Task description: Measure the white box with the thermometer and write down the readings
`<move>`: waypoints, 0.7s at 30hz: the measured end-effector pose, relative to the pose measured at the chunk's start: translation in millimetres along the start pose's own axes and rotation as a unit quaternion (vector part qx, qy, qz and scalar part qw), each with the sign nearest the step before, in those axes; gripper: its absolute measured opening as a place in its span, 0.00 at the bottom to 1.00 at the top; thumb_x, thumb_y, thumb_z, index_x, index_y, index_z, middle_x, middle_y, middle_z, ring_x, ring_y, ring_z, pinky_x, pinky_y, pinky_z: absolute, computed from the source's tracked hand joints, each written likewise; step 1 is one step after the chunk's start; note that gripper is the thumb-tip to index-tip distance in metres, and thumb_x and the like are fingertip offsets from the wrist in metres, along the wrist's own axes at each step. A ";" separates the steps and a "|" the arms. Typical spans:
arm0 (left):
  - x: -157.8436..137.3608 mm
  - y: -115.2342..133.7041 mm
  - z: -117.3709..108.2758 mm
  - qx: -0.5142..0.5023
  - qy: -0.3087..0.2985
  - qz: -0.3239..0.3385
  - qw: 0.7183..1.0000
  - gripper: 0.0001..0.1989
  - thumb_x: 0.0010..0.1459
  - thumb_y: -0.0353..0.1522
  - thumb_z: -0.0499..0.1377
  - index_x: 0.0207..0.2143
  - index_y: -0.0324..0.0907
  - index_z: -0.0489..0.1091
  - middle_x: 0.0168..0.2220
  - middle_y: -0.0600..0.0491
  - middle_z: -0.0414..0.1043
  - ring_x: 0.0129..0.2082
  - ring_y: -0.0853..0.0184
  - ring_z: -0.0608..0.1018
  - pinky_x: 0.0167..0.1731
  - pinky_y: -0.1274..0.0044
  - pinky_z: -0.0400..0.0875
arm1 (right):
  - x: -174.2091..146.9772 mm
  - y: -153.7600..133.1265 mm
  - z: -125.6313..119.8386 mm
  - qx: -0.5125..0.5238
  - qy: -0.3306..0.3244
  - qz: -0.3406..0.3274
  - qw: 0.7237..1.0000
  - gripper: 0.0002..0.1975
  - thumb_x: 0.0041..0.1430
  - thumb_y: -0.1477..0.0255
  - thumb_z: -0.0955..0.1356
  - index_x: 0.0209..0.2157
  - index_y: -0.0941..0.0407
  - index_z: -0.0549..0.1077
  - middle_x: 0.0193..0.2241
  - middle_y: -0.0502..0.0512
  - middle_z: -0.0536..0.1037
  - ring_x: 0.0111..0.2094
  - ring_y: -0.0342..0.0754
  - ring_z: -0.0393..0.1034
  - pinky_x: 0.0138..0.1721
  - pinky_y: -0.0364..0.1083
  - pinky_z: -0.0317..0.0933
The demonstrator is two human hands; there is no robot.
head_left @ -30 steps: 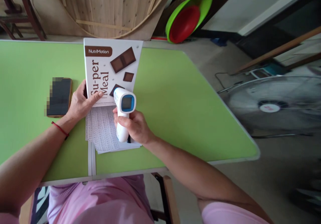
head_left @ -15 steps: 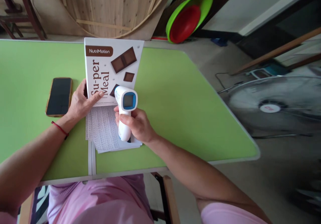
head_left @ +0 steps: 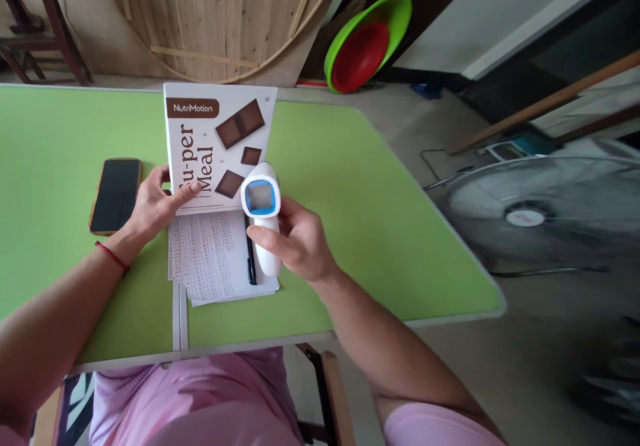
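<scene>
My left hand [head_left: 157, 203] grips the lower left edge of a white NutriMotion box [head_left: 193, 149] with chocolate pieces printed on it, thumb across the front. The box is tilted up over the green table. In my right hand [head_left: 303, 239] is a white infrared thermometer [head_left: 261, 199], its blue-rimmed grey screen facing me. My thumb lies across its handle; the far fingers are hidden behind it. The thermometer overlaps the box's lower right corner. Below the box lie sheets of handwritten paper [head_left: 215, 259], with a black pen [head_left: 251, 259] on them beside the thermometer's handle.
A phone [head_left: 116, 196] in an orange-brown case lies left of my left hand on the green table [head_left: 360, 233]. Beyond the table's right edge stands a large fan [head_left: 525, 216]. Green and red basins [head_left: 360, 56] lean at the back, near a round wooden panel [head_left: 220, 16].
My right hand has moved the thermometer to the right and turned its screen more toward me. The pen on the paper now shows. The left hand still holds the box.
</scene>
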State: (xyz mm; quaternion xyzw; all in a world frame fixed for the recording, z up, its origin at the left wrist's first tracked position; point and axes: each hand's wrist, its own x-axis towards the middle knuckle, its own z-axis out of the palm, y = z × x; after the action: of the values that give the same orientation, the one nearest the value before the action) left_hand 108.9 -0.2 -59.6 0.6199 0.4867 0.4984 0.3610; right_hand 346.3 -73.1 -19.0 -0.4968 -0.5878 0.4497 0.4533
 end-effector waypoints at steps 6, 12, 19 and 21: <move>2.1 0.4 2.3 -0.006 0.026 0.029 0.999 0.29 0.49 0.50 0.68 0.45 0.40 0.71 0.44 0.45 0.77 0.40 0.59 0.79 0.34 0.71 0.76 | -2.0 -10.4 -20.3 -0.039 0.060 -0.050 0.996 0.11 0.43 0.64 0.74 0.25 0.54 0.72 0.19 0.46 0.70 0.20 0.41 0.61 0.21 0.44 0.56; 14.6 -7.7 2.2 0.048 0.033 0.067 0.996 0.30 0.50 0.48 0.67 0.50 0.42 0.69 0.45 0.46 0.75 0.35 0.63 0.78 0.31 0.72 0.75 | -1.7 -13.6 -23.6 -0.032 0.077 -0.081 0.993 0.09 0.43 0.66 0.74 0.24 0.55 0.73 0.18 0.46 0.71 0.19 0.41 0.62 0.19 0.43 0.57; 26.3 -26.3 0.1 0.166 0.066 0.131 0.975 0.22 0.55 0.40 0.64 0.51 0.44 0.67 0.40 0.49 0.72 0.25 0.72 0.68 0.25 0.76 0.67 | 0.0 -13.9 -21.9 -0.033 0.080 -0.085 0.993 0.10 0.43 0.65 0.74 0.23 0.54 0.72 0.18 0.46 0.72 0.19 0.41 0.63 0.19 0.43 0.58; 21.6 -19.1 -0.5 0.172 0.108 0.142 0.969 0.22 0.55 0.36 0.64 0.52 0.44 0.64 0.45 0.48 0.69 0.24 0.73 0.66 0.24 0.77 0.66 | -0.3 -12.9 -22.6 -0.041 0.078 -0.081 0.993 0.11 0.43 0.64 0.73 0.24 0.54 0.72 0.18 0.46 0.71 0.19 0.41 0.62 0.19 0.43 0.58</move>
State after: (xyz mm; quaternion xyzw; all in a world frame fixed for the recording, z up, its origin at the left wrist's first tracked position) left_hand 104.4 25.7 -71.6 0.6783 0.5083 0.5169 0.1197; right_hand 366.2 -72.9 -2.2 -0.4992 -0.6069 0.3466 0.5121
